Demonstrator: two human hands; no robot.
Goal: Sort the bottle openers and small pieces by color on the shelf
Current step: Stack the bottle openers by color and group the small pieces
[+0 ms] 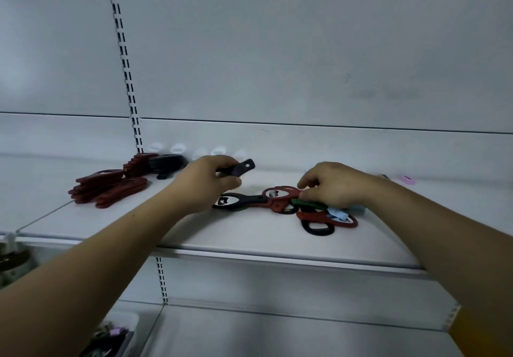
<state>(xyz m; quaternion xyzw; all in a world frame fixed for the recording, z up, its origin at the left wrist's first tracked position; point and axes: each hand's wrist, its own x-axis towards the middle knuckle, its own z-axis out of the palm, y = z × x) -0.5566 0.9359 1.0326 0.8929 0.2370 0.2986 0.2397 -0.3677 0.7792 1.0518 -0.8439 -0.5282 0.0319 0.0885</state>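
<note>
Left hand point(206, 183) is closed around a flat black plastic bottle opener point(241, 168), handle end with its small hole poking out past the fingers, lifted clear of the white metal shelf point(249, 240). Right hand point(331, 187) is curled down onto the mixed heap point(311, 209), fingertips pinching at the rim of a red oval-ringed bottle opener point(280, 194); hard to say if it actually has a grip or is just touching.

Head view, only one. Heap sits mid-shelf under the right hand: red and black openers overlapping, a dark green piece point(308, 204), a pale blue small piece point(337, 214). One more black opener point(238, 200) lies flat between the hands. Sorted piles at back left: stacked red openers point(107, 187), with a black stack point(166, 165) just beside them. A small pink piece point(407, 180) lies well apart at far right.

Handling, as a guess: openers look light, stiff and thin, probably smooth, and lie flat, so lifting by the ring edge or handle end suits best. Overlapped ones may drag neighbours along.
</note>
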